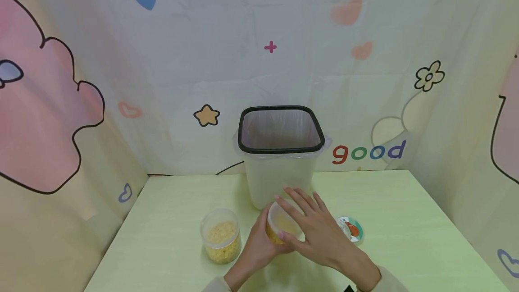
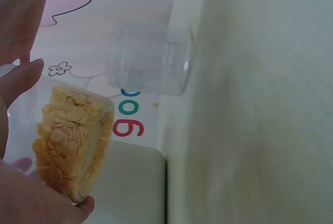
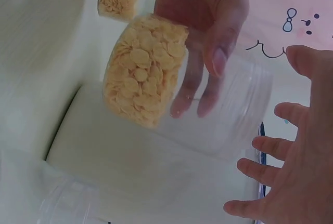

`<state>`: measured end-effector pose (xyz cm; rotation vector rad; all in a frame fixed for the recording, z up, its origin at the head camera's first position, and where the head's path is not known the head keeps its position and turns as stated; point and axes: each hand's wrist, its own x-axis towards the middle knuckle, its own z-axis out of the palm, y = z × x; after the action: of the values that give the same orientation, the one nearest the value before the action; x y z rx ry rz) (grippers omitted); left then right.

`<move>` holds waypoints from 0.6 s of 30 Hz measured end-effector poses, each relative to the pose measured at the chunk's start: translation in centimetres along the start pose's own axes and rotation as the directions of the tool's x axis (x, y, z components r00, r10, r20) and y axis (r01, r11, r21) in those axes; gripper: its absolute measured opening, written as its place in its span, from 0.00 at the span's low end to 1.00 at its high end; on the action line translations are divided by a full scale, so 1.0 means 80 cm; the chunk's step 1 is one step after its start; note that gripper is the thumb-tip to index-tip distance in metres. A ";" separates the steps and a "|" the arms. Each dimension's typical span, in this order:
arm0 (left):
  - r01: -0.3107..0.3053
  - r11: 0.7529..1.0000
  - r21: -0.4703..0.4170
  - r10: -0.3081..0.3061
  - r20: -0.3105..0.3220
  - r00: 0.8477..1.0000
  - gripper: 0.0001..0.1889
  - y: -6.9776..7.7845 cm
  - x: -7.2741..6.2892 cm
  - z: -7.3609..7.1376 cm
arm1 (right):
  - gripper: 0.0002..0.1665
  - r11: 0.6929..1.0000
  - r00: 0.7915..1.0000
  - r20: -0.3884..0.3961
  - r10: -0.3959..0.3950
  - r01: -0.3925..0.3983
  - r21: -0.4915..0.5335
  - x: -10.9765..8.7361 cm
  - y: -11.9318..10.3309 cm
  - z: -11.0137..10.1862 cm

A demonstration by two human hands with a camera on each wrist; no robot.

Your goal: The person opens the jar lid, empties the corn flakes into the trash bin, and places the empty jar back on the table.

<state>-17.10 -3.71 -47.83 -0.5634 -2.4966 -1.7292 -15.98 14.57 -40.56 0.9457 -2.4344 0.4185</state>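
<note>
My left hand (image 1: 261, 240) grips a clear plastic jar (image 3: 234, 99) around its side, thumb on one face and fingers on the other. Pale yellow flakes (image 2: 70, 135) fill the lower part of this jar, which tilts in both wrist views. Over its uncovered mouth my right hand (image 1: 314, 233) spreads its fingers, holding nothing. In the right wrist view those fingers (image 3: 268, 174) are apart from the jar wall. To the left, a second clear jar (image 1: 220, 238) stands upright without a lid, partly filled with similar flakes.
Behind my hands stands a white bin (image 1: 279, 172) with a black rim and a clear liner. A clear jar (image 2: 151, 57) without flakes stands on the table. A green-edged round disc (image 1: 353, 230) with an orange-red picture shows beside my right hand, partly hidden.
</note>
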 end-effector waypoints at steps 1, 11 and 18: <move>-0.003 1.000 0.012 0.003 -0.007 1.000 0.55 0.003 0.001 -0.001 | 0.40 1.000 1.000 0.000 -0.001 0.001 0.005 0.001 0.000 0.000; -0.067 0.995 0.071 0.070 -0.039 0.997 0.57 0.024 0.001 0.000 | 0.37 0.998 1.000 -0.015 0.002 -0.001 0.058 0.012 -0.007 0.003; -0.102 0.992 0.075 0.105 -0.034 0.994 0.55 0.032 0.001 0.002 | 0.32 0.998 0.998 -0.063 -0.023 0.026 0.050 0.017 -0.008 0.005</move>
<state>-16.32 -2.74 -45.61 -0.6363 -2.4463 -1.5907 -16.52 13.16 -40.12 0.9684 -2.3635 0.4956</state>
